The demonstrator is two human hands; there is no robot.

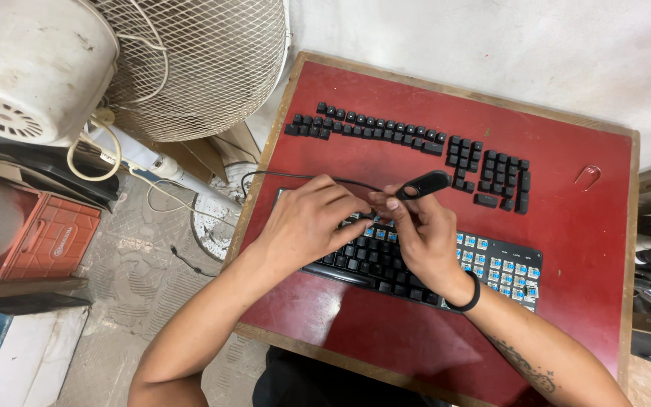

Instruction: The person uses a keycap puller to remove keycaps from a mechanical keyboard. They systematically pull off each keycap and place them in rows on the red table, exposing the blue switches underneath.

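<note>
1. Red table [566, 249] carries everything
2. Black keyboard [386, 264] lies near its front edge, many blue switches bare
3. Removed keycaps [416, 139] sit in rows behind it
4. Right hand [423, 234] grips a black keycap puller [425, 184]
5. Left hand [307, 222] pinches at the keys, fingers curled
</note>
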